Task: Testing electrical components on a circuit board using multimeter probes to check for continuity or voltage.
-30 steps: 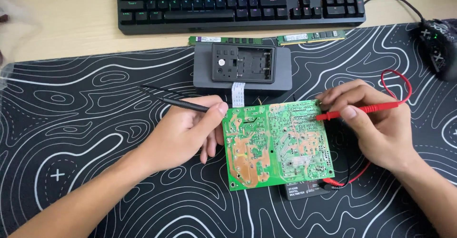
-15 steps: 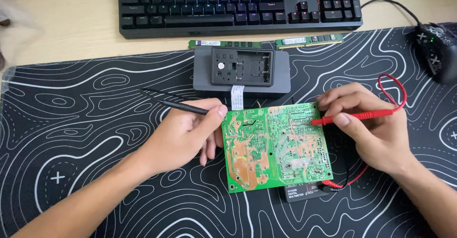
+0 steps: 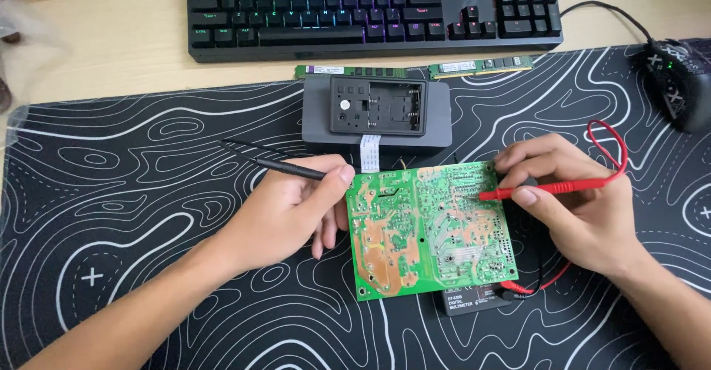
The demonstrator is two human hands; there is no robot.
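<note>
Both hands had barely shifted: the left hand (image 3: 292, 211) pinched a black probe (image 3: 285, 164) beside the green circuit board (image 3: 429, 229) lying mid-mat, while the right hand (image 3: 581, 203) gripped a red probe (image 3: 552, 188) touching the board's right side.

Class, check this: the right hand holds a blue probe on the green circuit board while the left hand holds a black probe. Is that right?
Not quite. In the head view the probe in the right hand is red, not blue. It does touch the green circuit board, and the left hand holds a black probe.
</note>
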